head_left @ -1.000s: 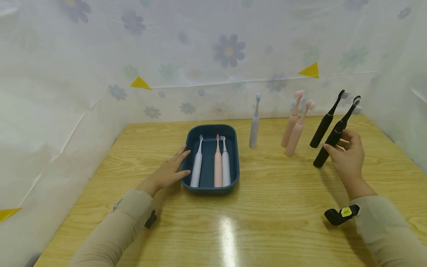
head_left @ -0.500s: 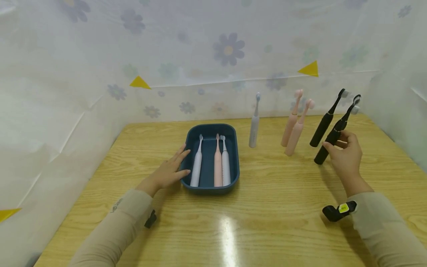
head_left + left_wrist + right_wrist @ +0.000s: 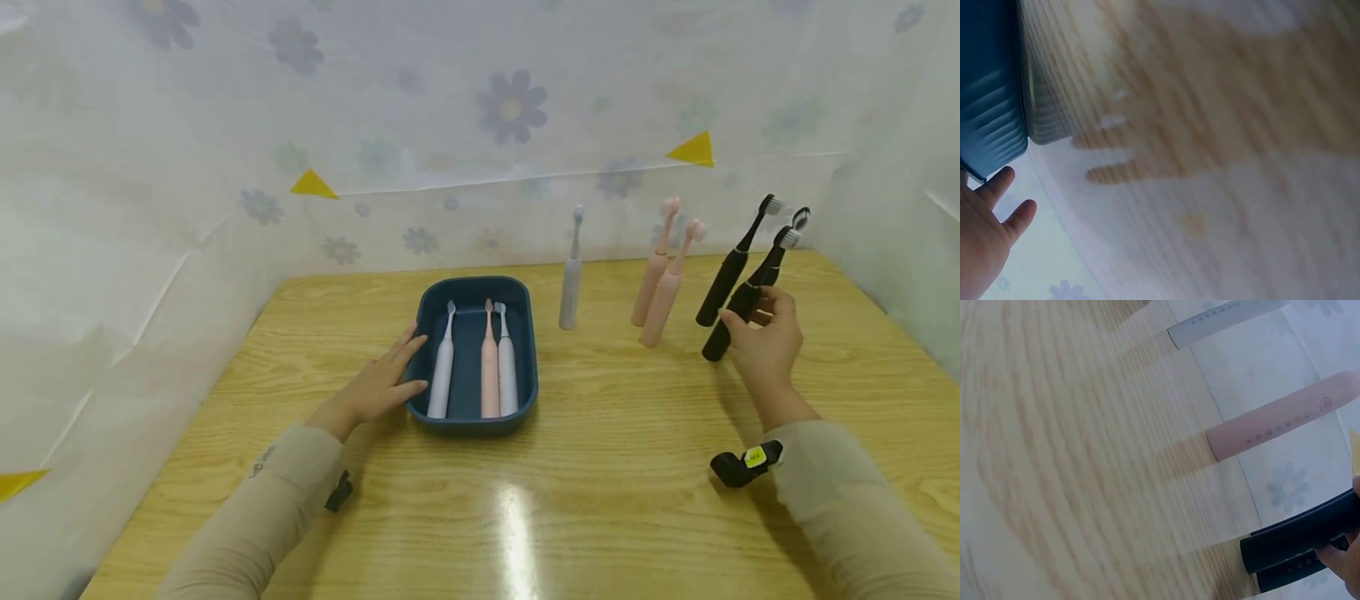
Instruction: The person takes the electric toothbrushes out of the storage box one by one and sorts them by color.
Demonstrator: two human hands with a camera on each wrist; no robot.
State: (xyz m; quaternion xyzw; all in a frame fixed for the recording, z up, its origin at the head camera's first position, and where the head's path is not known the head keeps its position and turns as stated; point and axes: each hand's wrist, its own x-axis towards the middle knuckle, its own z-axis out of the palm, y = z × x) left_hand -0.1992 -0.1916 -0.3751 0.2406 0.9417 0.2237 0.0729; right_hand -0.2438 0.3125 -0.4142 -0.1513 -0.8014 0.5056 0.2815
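Observation:
In the head view my left hand [image 3: 375, 387] lies with spread, straight fingers against the left rim of a dark blue tray [image 3: 472, 427]. Inside the tray are a white electric toothbrush [image 3: 442, 375] on the left, plus a pink one [image 3: 490, 379] and another white one [image 3: 508, 375] side by side on the right. My right hand [image 3: 768, 346] pinches a black electric toothbrush [image 3: 741, 302] by its handle, bristle end up and leaning right. A second black toothbrush [image 3: 723, 287] stands beside it; a third, its head [image 3: 801, 217] showing, is mostly hidden behind the held one.
Two pink toothbrushes [image 3: 662, 308] stand upright left of the black ones, and one white toothbrush [image 3: 571, 292] stands further left. The wooden table [image 3: 600, 500] ends at a flowered white curtain [image 3: 420, 108] behind and at the sides.
My right hand has shifted left with the black toothbrush, whose head has separated from the one behind it. My left hand and the tray stay put.

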